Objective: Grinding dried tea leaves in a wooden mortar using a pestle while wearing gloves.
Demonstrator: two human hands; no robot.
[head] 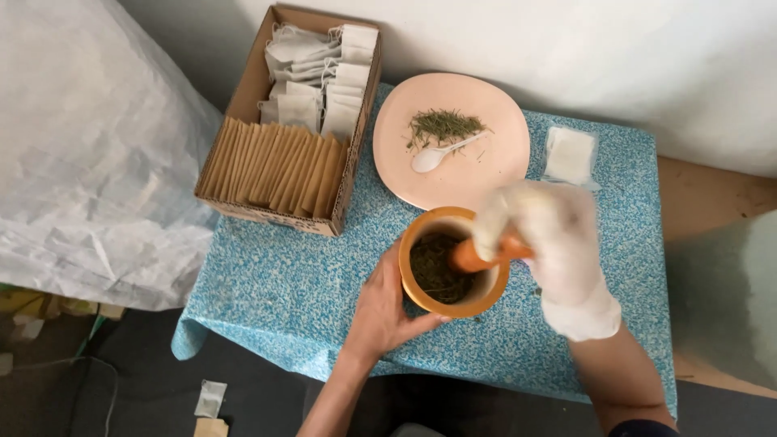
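The orange mortar [453,263] stands on the tabletop [275,283], which is covered with a blue speckled cloth, near its front edge. Inside the mortar there are dark green crushed herbs [433,271].

The left hand [384,303] is bare and wraps around the left side of the mortar, with the thumb towards its front wall and the palm touching it. The right hand [550,243] wears a white glove and is closed around the upper end of an orange pestle [481,257]. The lower end of the pestle goes down into the mortar, over the herbs. This hand is just above and to the right of the mortar, and it looks blurred.

Behind the mortar lies a pink plate [494,166] with a small heap of green dried leaves [443,126] and a white spoon [441,154]. To the left of the plate is a cardboard box [251,89] with white tea bags [324,73] and brown paper envelopes [275,166]. A small white packet [569,154] lies to the right of the plate.
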